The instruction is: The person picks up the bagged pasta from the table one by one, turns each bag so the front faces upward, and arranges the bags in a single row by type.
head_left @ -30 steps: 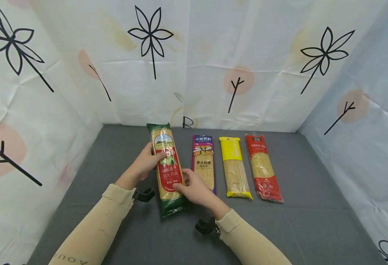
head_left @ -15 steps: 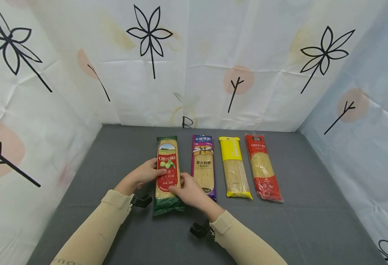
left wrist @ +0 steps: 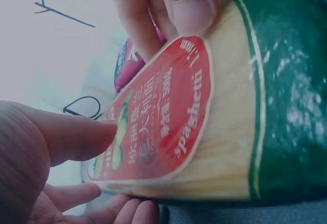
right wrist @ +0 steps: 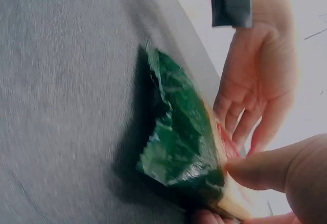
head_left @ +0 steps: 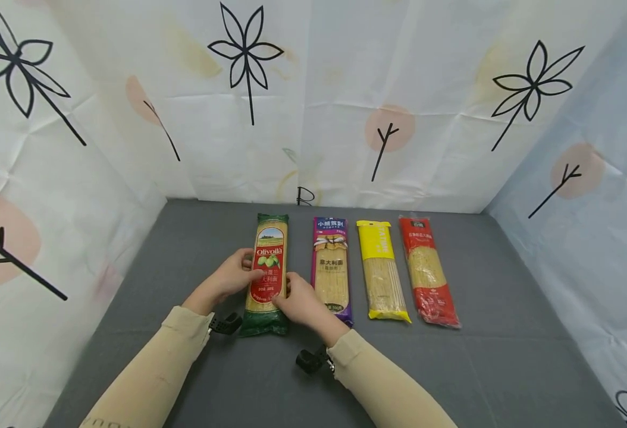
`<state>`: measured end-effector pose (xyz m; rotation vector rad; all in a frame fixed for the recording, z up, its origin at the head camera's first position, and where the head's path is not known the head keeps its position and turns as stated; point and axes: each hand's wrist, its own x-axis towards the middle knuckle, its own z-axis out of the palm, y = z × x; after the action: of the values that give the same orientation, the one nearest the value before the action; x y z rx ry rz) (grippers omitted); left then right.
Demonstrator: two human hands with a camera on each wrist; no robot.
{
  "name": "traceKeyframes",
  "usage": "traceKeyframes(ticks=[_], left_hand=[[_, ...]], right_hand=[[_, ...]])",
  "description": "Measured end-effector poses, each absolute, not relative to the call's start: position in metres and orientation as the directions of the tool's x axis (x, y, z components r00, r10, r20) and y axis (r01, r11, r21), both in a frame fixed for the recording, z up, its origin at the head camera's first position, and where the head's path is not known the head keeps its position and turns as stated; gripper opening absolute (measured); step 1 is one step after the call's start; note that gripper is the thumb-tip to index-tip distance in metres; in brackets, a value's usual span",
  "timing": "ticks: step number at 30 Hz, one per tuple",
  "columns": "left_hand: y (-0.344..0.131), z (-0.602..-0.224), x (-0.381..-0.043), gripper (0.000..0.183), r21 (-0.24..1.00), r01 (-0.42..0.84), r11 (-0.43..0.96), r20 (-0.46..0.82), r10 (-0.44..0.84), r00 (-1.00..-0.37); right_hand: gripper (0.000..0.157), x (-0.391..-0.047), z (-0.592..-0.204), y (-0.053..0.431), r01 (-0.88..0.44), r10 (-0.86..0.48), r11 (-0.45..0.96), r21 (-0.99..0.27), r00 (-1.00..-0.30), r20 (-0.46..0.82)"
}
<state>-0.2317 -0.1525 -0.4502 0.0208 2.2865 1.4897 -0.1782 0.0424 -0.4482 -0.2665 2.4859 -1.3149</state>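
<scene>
A green-ended bag of spaghetti with a red label lies face up on the grey cloth, at the left of the row. My left hand holds its left edge, thumb over the label and the other fingers at the side. On the opposite edge, lower down, my right hand grips it with the thumb on top. The left wrist view brings the bag's printed front close, with both thumbs on it. Its crinkled green end appears in the right wrist view, close above the cloth; part of its underside is hidden.
Right of the bag lie a purple pasta packet, a yellow one and a red one, roughly side by side. Patterned white curtains border the grey table at the back and both sides.
The spaghetti bag has swung from leaning left at its top to nearly upright in line, tilting slightly right. Its lower end has shifted left and farther away. Both hands kept hold of it.
</scene>
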Motion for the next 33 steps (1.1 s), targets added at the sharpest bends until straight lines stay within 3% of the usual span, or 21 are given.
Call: traceKeyframes(ticks=[11, 19, 33], left_hand=[[-0.157, -0.464, -0.236, 0.069, 0.882, -0.125, 0.455, -0.253, 0.234, -0.939], [-0.158, -0.466, -0.236, 0.071, 0.87, -0.087, 0.485, -0.252, 0.286, -0.925], [-0.164, -0.472, -0.232, 0.07, 0.877, -0.061, 0.477, -0.222, 0.29, -0.931]], right_hand=[[0.064, -0.184, -0.453, 0.036, -0.047, -0.306, 0.546, -0.836, -0.941, -0.147], [0.067, -0.187, -0.454, 0.037, -0.014, -0.28, 0.599, -0.801, -0.941, -0.192], [0.07, -0.184, -0.458, 0.04, -0.005, -0.301, 0.549, -0.836, -0.934, -0.193]])
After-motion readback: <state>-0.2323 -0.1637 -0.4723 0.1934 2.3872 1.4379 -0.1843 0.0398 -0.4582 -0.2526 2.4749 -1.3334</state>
